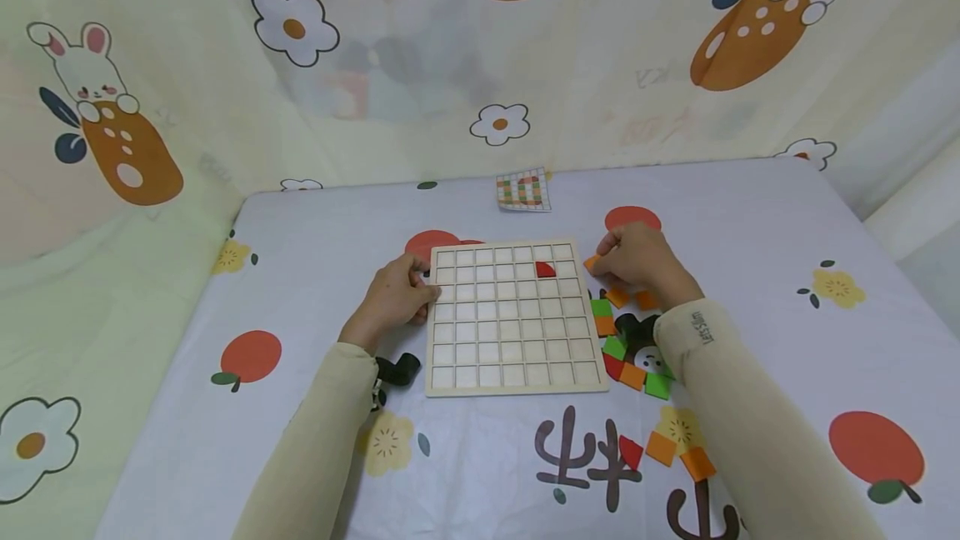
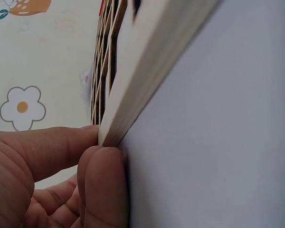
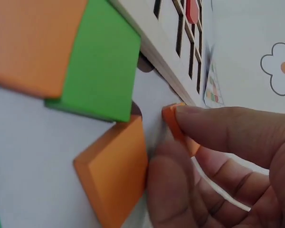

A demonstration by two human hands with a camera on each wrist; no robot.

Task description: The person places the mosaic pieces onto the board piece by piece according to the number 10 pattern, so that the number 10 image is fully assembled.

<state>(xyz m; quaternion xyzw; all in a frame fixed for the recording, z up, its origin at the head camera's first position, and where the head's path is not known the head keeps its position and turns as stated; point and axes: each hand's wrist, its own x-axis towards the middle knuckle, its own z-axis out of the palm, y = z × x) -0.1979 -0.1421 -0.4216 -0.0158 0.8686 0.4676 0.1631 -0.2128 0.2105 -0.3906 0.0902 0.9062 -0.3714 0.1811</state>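
A pale wooden grid board (image 1: 517, 391) lies on the cloth, with one red quarter-round tile (image 1: 545, 270) in a cell near its upper right. At the board's left side, my left hand (image 1: 395, 292) grips the edge; thumb and finger meet its rim (image 2: 133, 90) in the left wrist view. My right hand (image 1: 643, 258) pinches an orange tile (image 3: 172, 118) between thumb and finger, just beyond the board's right edge. Close below that hand lie another orange tile (image 3: 116, 173) and a green tile (image 3: 104, 61).
More green, orange and red tiles, such as a green one (image 1: 657, 387), cluster right of the board. A red tile (image 1: 631, 452) and two orange ones, including this orange square (image 1: 661, 448), lie nearer the front. A small patterned card (image 1: 523, 191) sits behind the board.
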